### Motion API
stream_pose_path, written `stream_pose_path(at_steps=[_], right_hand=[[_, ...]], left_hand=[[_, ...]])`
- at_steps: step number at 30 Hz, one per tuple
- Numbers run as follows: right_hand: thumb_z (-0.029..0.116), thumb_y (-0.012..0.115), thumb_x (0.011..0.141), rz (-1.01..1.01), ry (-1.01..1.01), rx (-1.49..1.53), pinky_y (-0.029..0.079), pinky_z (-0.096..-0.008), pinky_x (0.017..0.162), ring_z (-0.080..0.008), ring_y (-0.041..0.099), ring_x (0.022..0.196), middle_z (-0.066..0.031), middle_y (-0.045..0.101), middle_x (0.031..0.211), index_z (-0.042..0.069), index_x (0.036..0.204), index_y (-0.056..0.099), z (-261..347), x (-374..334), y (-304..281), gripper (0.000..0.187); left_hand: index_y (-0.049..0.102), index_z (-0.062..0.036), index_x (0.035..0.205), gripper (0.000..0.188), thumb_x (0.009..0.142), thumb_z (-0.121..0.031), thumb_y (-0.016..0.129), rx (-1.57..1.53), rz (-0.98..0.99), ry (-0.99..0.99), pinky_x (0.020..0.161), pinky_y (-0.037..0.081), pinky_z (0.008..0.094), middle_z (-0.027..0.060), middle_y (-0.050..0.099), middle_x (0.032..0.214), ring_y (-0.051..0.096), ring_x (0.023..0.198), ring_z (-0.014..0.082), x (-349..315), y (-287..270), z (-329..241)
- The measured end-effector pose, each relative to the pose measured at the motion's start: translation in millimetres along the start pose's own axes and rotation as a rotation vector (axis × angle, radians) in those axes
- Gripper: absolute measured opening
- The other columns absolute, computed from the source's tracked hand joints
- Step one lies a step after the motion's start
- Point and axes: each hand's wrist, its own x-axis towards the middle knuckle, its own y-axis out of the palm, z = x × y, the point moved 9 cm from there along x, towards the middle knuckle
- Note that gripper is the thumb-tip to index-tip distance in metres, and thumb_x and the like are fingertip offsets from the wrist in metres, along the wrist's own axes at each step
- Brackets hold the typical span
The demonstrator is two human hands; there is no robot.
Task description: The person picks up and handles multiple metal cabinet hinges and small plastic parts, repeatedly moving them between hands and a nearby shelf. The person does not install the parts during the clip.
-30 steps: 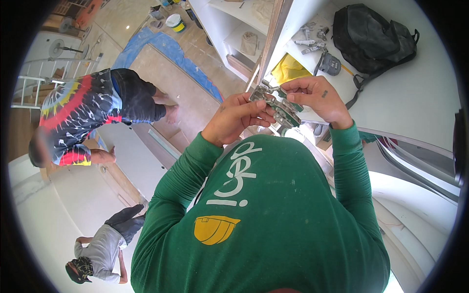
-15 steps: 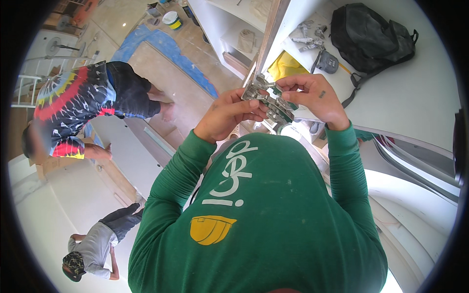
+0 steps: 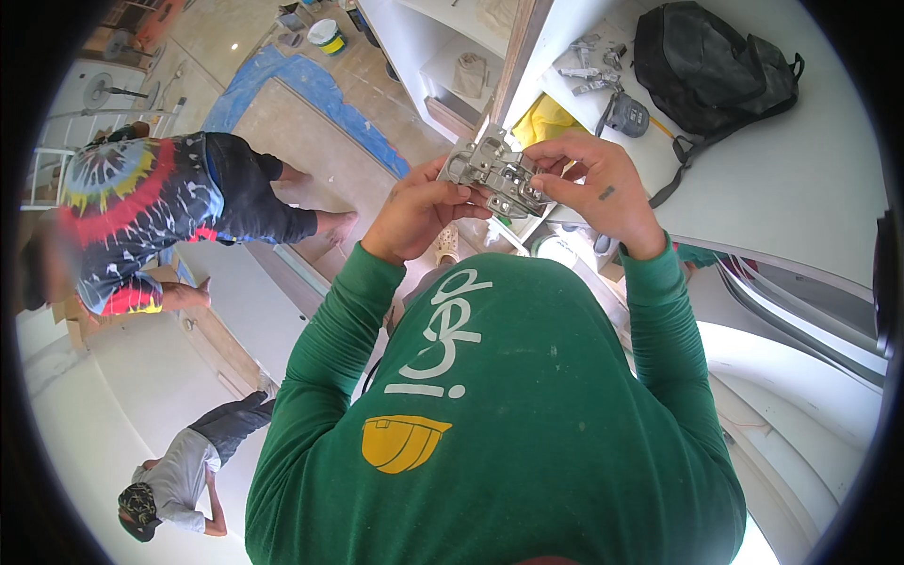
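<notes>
Several silvery metal cabinet hinges [image 3: 496, 168] are bunched together between my two hands, in front of my chest. My left hand [image 3: 416, 215] grips the bunch from its left side, thumb on top and fingers beneath. On the other side, my right hand [image 3: 603, 193] is closed with thumb and fingertips pinching the right end of the hinges. Part of the hinges lies hidden behind my fingers. Just beyond my right hand is a yellow cloth [image 3: 543, 122] at the edge of a white cabinet panel.
On the white surface at the right lie more metal hinges [image 3: 591, 73], a dark grey rounded item [image 3: 628, 115] and a black backpack [image 3: 706, 75]. A bucket [image 3: 327, 38] and blue sheeting [image 3: 330, 104] are on the floor. Two people, in a tie-dye shirt [image 3: 141, 202] and a grey shirt [image 3: 179, 476], are at left.
Both hands have shifted slightly left with the hinges, which now show more of their flat faces. My right fingers have moved over their right end. The person in tie-dye has shifted a little.
</notes>
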Motion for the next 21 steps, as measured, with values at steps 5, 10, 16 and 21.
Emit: stream_pose_path(at_steps=[5,10,16,21], right_hand=[[0.011,0.081,0.086,-0.009,-0.002,-0.018,0.055,-0.0268,0.071,-0.0115,0.07,0.083,-0.005,0.076,0.094,0.005,0.116,0.079,16.5,45.0,-8.4,0.031],[0.009,0.08,0.086,-0.027,0.049,0.01,0.055,-0.0277,0.072,-0.0119,0.07,0.084,-0.0059,0.076,0.094,0.005,0.116,0.079,20.8,92.2,-19.2,0.03],[0.01,0.08,0.087,-0.113,0.098,0.041,0.056,-0.0288,0.074,-0.0135,0.071,0.087,-0.0071,0.076,0.095,0.004,0.116,0.078,12.3,120.3,-42.1,0.029],[0.011,0.077,0.088,-0.426,0.2,-0.019,0.057,-0.0291,0.077,-0.0144,0.071,0.085,-0.0092,0.077,0.095,0.002,0.117,0.077,-66.8,114.3,-106.7,0.03]], left_hand=[[0.055,0.0019,0.135,0.041,0.094,-0.004,0.055,-0.039,-0.031,-0.005,0.097,0.06,0.0475,0.0122,0.07,0.116,0.071,0.104,0.023,22.9,-11.8,-40.3],[0.055,0.0012,0.135,0.038,0.097,-0.005,0.054,-0.054,-0.03,-0.014,0.095,0.061,0.0465,0.0121,0.069,0.119,0.07,0.105,0.0229,49.7,-29.0,-76.6],[0.057,-0.0007,0.134,0.031,0.108,-0.018,0.056,0.034,-0.076,-0.014,0.091,0.061,0.0418,0.011,0.07,0.118,0.07,0.105,0.0222,68.7,-26.2,-109.6],[0.059,-0.0017,0.132,0.029,0.109,-0.019,0.055,0.114,-0.147,-0.015,0.087,0.06,0.0379,0.0095,0.071,0.115,0.071,0.1,0.0214,77.3,-39.7,-114.5]])
